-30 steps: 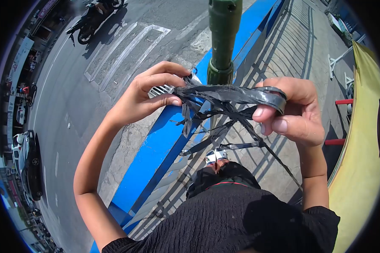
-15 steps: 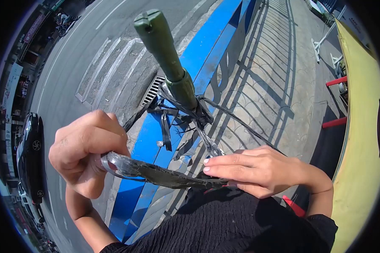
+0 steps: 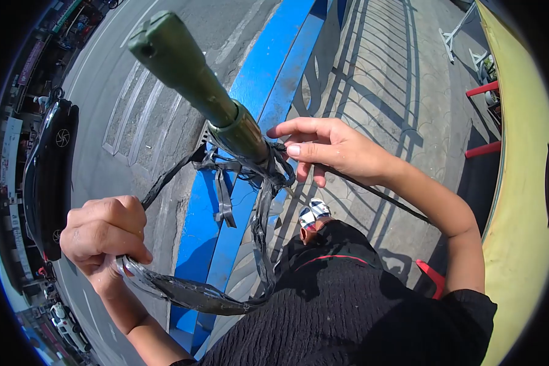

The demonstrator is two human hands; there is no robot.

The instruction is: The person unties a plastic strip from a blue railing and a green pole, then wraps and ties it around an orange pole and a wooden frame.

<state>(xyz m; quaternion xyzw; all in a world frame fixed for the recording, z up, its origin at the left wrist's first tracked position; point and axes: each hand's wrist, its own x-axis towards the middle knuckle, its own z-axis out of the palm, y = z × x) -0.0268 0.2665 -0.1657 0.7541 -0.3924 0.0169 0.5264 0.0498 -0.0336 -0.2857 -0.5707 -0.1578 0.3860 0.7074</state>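
one black strip (image 3: 202, 297) — left hand (image 3: 105, 235) gripping, right hand (image 3: 341, 148) beside pole (image 3: 192, 79)

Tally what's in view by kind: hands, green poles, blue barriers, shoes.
Hands: 2 (left hand, right hand)
Green pole: 1
Blue barrier: 1
Shoes: 2 (left shoe, right shoe)
Total: 6
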